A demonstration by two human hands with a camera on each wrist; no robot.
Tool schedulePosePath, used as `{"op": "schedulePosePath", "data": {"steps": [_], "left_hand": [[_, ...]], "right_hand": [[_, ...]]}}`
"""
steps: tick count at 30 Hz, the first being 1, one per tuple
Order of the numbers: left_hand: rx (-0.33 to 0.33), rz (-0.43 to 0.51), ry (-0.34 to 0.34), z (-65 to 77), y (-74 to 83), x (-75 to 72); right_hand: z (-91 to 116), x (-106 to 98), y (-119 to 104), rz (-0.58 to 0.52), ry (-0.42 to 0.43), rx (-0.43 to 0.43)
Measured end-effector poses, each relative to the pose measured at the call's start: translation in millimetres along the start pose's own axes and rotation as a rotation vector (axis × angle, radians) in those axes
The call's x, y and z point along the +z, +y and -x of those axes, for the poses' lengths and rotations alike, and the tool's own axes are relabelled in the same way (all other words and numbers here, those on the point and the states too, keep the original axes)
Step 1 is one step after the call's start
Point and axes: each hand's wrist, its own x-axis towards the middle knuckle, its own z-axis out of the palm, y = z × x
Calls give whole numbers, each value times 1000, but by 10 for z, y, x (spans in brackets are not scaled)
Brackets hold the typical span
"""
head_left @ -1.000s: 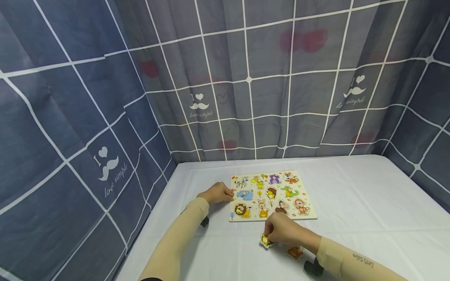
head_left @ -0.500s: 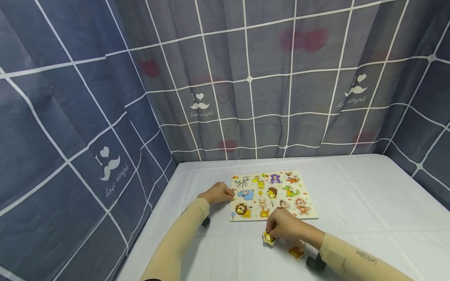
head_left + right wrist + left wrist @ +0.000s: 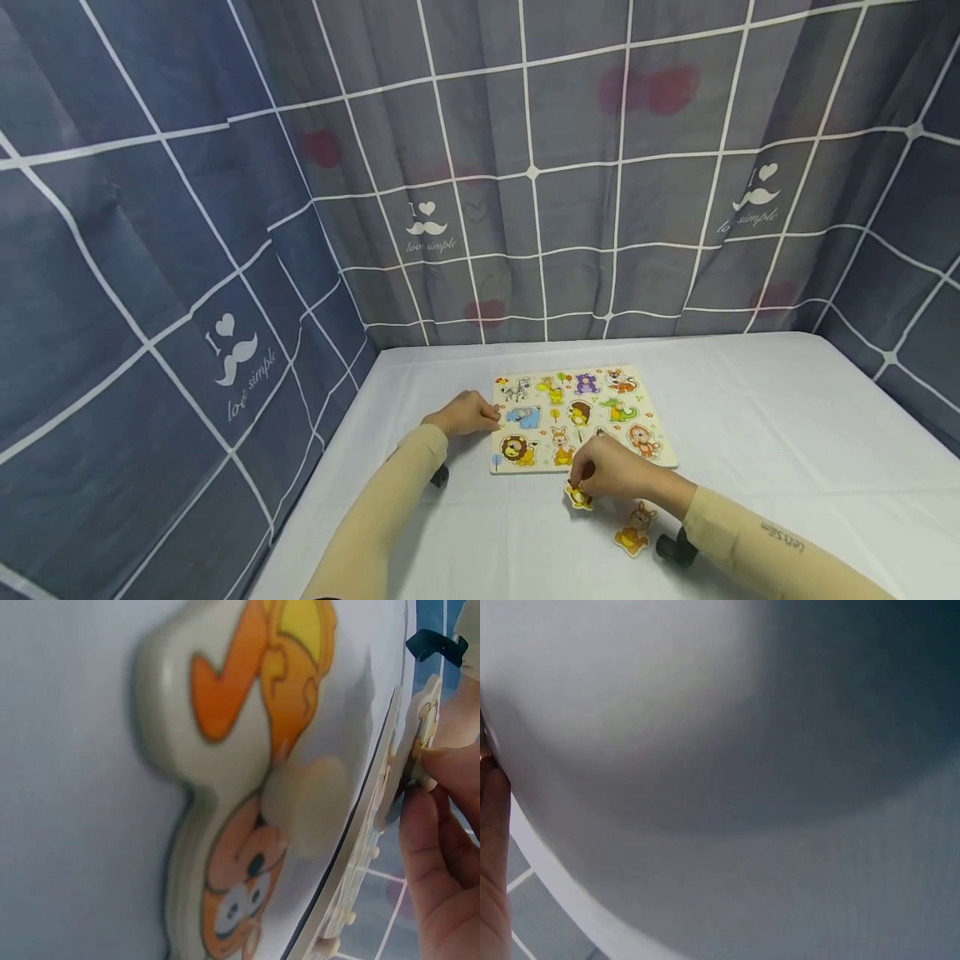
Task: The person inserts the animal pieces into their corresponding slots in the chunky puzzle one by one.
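A pale wooden puzzle board (image 3: 504, 465) with colourful animal shapes lies flat on the table. My left hand (image 3: 463, 413) grips its left edge between thumb and fingers; in the left wrist view only a strip of that hand (image 3: 493, 855) shows. Just in front of the board's near edge, my right hand (image 3: 611, 468) pinches a small yellow-and-brown puzzle piece (image 3: 579, 496), which is held tilted in the right wrist view. Below that hand, an orange kangaroo puzzle piece (image 3: 636, 529) lies on the cloth, its pale round knob (image 3: 311, 802) facing up.
White cloth (image 3: 765, 417) covers the table. Dark grey checked curtains (image 3: 570, 208) hang behind it and at both sides. Black wrist-camera mounts (image 3: 677, 548) sit under the wrists, the right one close to the kangaroo piece.
My right hand has moved slightly away from me and to the right with the yellow-and-brown piece, closer to the board. More of the kangaroo piece shows. My left hand stays put.
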Motion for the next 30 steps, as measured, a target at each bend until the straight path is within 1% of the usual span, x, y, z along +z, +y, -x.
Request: {"op": "schedulePosePath", "data": {"steps": [7, 10, 14, 18, 24, 30], "left_hand": [[-9, 8, -3, 12, -21, 33], [-9, 0, -4, 8, -29, 37], [-8, -13, -2, 7, -30, 31], [-1, -23, 1, 10, -24, 15], [1, -15, 4, 7, -8, 6], [7, -22, 0, -10, -15, 12]], "right_hand": [[-16, 8, 45, 7, 6, -10], [-24, -2, 59, 22, 9, 9], [-41, -34, 83, 36, 25, 15], [-64, -79, 107, 39, 44, -1], [-93, -132, 162, 58, 46, 2], [-116, -159, 221, 58, 53, 30]]}}
